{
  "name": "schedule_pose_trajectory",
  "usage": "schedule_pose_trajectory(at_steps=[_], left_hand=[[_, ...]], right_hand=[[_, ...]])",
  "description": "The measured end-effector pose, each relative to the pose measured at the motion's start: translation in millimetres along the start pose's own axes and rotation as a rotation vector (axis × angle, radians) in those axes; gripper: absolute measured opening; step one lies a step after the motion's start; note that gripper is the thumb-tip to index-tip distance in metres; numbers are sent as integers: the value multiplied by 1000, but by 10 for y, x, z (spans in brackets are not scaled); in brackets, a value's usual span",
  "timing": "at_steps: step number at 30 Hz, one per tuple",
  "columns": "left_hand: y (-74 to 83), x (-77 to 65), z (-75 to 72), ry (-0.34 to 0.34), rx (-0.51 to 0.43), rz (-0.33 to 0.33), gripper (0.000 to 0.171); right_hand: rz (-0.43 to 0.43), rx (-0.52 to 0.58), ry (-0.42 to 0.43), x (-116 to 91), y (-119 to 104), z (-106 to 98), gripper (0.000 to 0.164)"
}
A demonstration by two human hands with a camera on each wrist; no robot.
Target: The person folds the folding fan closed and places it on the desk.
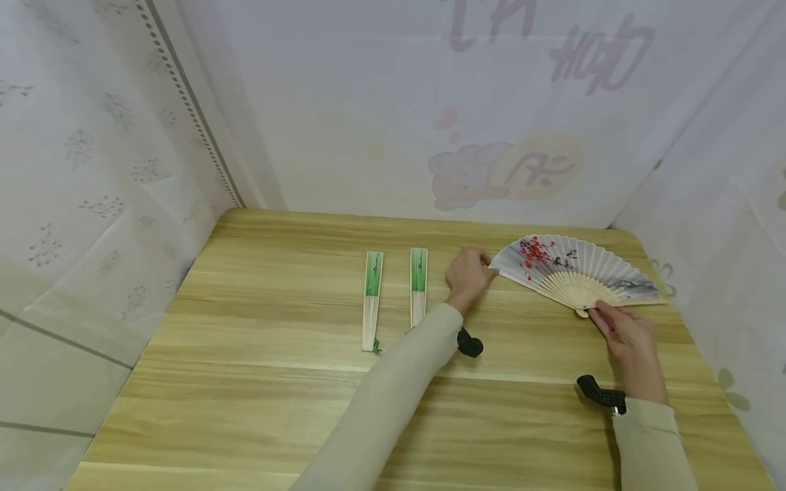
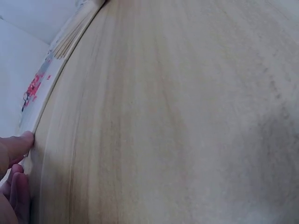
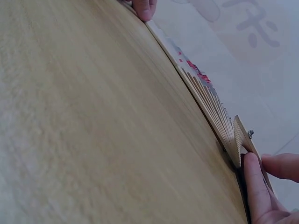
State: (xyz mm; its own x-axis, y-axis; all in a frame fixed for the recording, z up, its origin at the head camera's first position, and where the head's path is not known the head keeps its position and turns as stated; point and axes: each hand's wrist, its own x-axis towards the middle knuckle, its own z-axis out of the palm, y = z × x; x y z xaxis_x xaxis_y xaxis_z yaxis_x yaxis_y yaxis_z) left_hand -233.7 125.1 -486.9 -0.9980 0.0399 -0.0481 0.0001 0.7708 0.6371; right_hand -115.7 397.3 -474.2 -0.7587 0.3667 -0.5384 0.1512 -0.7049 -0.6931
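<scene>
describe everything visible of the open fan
The folding fan is spread wide, its pale pleated leaf printed with red blossoms, dark branches and grey washes. Slim light ribs, seemingly bamboo, meet at a pivot. It is on the right of the table, arc on the far side; fully flat or not is unclear. The left hand pinches its left corner, the right hand its right side near the pivot.

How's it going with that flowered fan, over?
Left fingers pinch left corner of flowered fan; right fingers grip its narrow end. Fan spread open. Two folded green fans lie left, apparently out of the way.
</scene>
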Motion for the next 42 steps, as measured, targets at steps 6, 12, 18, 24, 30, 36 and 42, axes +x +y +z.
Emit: schedule_pose_trajectory(at_steps=[6,12,18,24,30,36,42], left_hand=[[14,-5,-47,-47,29,-10,19],[25,-1,-72,-70,32,-17,18],[5,21,-58,-71,24,-8,20],[-13,21,-94,-88,4,-5,22],[-46,8,-214,-110,-110,55,20],[-97,73,-479,-171,-204,184,17],[-196,177,-809,-212,-368,304,18]], right_hand=[[-5,-33,9,-21,4,4,18],[1,-31,-11,-28,0,-7,18],[2,-56,-35,-60,-18,-19,13],[17,-14,-85,-86,-15,-49,10],[7,14,-146,-116,-11,-39,11],[-32,15,-243,-172,-26,85,11],[-86,76,-310,-240,55,285,15]])
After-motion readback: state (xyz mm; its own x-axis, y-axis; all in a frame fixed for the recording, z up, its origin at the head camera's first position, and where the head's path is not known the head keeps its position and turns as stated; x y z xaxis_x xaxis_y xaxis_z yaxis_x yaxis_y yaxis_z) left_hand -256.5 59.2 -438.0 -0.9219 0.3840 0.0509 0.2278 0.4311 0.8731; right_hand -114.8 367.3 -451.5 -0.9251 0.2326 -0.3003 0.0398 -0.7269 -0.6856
